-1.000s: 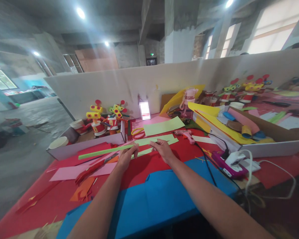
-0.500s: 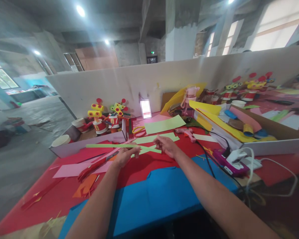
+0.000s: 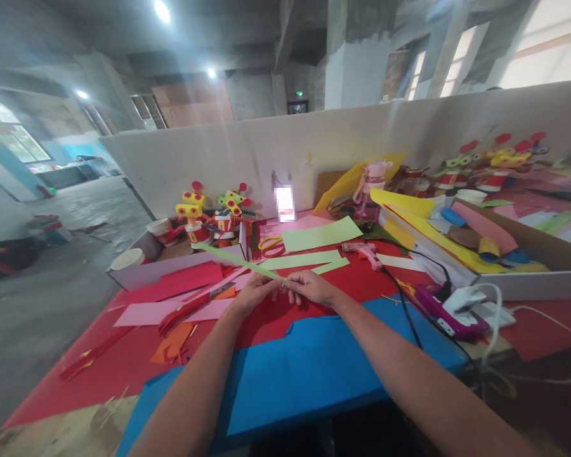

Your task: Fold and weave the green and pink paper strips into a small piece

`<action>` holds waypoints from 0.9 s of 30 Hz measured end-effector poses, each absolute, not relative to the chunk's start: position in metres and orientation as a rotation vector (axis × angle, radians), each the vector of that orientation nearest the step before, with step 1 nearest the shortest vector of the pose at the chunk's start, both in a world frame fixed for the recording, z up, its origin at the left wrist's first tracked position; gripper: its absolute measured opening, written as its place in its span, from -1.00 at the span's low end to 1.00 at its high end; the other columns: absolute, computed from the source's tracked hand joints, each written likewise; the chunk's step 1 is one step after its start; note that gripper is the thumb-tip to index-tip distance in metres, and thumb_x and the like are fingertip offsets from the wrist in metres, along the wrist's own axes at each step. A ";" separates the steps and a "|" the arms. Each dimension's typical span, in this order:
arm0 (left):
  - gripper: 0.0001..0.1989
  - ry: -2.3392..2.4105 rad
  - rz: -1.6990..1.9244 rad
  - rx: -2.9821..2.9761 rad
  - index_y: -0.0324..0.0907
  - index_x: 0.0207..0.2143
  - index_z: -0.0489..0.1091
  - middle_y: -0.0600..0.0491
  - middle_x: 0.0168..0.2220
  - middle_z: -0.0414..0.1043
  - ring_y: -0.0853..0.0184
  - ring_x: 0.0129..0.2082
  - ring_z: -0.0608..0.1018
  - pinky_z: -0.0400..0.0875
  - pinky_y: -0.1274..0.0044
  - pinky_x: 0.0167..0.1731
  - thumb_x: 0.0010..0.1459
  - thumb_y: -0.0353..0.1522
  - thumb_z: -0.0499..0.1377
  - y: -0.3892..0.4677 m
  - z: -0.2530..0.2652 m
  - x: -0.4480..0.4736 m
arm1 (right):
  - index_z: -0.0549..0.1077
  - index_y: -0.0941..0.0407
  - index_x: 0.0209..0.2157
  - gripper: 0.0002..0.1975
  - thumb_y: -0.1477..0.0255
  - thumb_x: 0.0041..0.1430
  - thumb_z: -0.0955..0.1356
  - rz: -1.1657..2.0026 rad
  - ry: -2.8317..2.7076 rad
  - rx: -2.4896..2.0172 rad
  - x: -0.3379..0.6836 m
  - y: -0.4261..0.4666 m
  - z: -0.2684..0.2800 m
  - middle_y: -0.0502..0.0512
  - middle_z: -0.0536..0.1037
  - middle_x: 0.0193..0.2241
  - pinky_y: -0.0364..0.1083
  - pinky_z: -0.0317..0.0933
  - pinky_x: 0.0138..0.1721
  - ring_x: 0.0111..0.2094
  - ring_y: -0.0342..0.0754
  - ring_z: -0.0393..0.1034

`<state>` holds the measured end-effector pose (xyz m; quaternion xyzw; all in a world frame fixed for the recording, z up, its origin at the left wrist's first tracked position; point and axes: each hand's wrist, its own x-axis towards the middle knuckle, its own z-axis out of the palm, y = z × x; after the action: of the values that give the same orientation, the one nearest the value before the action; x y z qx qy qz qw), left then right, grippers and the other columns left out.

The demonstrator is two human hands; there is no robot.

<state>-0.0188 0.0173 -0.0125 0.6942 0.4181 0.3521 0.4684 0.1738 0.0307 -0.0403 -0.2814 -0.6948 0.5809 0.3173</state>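
A light green paper strip (image 3: pixel 238 259) slants up and leftward from my fingers over the red sheet. My left hand (image 3: pixel 259 291) pinches it close to its near end. Right beside it, my right hand (image 3: pixel 310 287) is closed on the strip's end, the two sets of fingertips meeting. The exact fold or crossing there is hidden by the fingers. Just beyond my hands lie pale green paper pieces (image 3: pixel 297 261) and a larger green sheet (image 3: pixel 321 235). A pink glue gun (image 3: pixel 364 252) rests to the right of them.
Yellow-handled scissors (image 3: pixel 270 243) lie behind my hands. Paper-cup figures (image 3: pixel 193 219) stand in a box at left. A box of paper scraps (image 3: pixel 514 282) and a purple power strip (image 3: pixel 450 311) with cables sit at right. Blue sheets (image 3: pixel 314 374) cover the front edge.
My hands have come together. The strip, earlier lying level across with crossed ends between the hands, now tilts up to the left, with its near end pinched by both hands.
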 end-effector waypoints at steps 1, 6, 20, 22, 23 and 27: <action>-0.60 1.029 0.895 1.704 -0.19 -0.66 0.38 0.06 -0.65 0.37 0.38 -0.57 0.40 0.29 0.53 -0.45 0.07 -0.12 0.22 0.018 -0.014 -0.019 | 0.46 0.17 -0.40 -0.58 0.05 0.15 0.32 1.524 -1.841 -0.743 0.174 0.031 -0.040 -0.01 0.50 -0.62 -0.24 0.15 -0.62 -0.67 -0.21 0.31; -0.56 1.058 1.112 1.650 -0.20 -0.68 0.37 0.07 -0.69 0.34 0.41 -0.61 0.38 0.28 0.53 -0.47 0.09 -0.09 0.21 0.026 -0.015 -0.030 | 0.47 0.18 -0.42 -0.59 0.09 0.18 0.30 1.519 -1.955 -0.755 0.188 0.032 -0.032 0.01 0.51 -0.63 -0.23 0.13 -0.60 -0.66 -0.21 0.31; -0.48 1.128 1.138 1.798 -0.18 -0.70 0.31 0.11 -0.70 0.27 0.41 -0.62 0.30 0.19 0.54 -0.53 0.13 0.00 0.12 0.029 -0.026 -0.009 | 0.44 0.09 -0.48 -0.68 0.32 0.31 0.22 0.774 -2.023 -0.976 0.170 0.025 -0.027 -0.02 0.44 -0.60 -0.17 0.03 -0.43 -0.52 -0.13 0.29; -0.48 1.159 1.176 1.749 -0.18 -0.70 0.31 0.11 -0.71 0.28 0.42 -0.63 0.31 0.20 0.54 -0.53 0.12 0.00 0.13 0.030 -0.025 -0.012 | 0.44 0.09 -0.47 -0.72 0.35 0.28 0.23 0.806 -2.013 -0.981 0.173 0.025 -0.027 -0.05 0.38 -0.64 -0.18 0.02 -0.46 -0.55 -0.14 0.27; -0.49 1.177 1.208 1.703 -0.18 -0.69 0.31 0.11 -0.71 0.29 0.42 -0.63 0.31 0.21 0.54 -0.53 0.11 0.00 0.14 0.031 -0.024 -0.015 | 0.44 0.10 -0.47 -0.74 0.37 0.27 0.24 0.828 -2.015 -0.980 0.176 0.025 -0.026 -0.06 0.37 -0.66 -0.19 0.02 -0.46 -0.56 -0.14 0.27; -0.54 1.207 1.350 1.515 -0.20 -0.63 0.37 0.10 -0.70 0.32 0.42 -0.65 0.35 0.27 0.53 -0.53 0.07 -0.01 0.20 0.035 -0.023 -0.029 | 0.41 0.10 -0.50 -0.75 0.39 0.23 0.23 0.913 -2.035 -0.967 0.185 0.025 -0.021 -0.08 0.34 -0.68 -0.20 0.03 -0.50 -0.59 -0.16 0.27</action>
<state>-0.0287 0.0348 -0.0227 0.5933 0.4729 0.5288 0.3804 0.1850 0.0250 -0.0211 -0.3728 -0.7849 0.3522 0.3477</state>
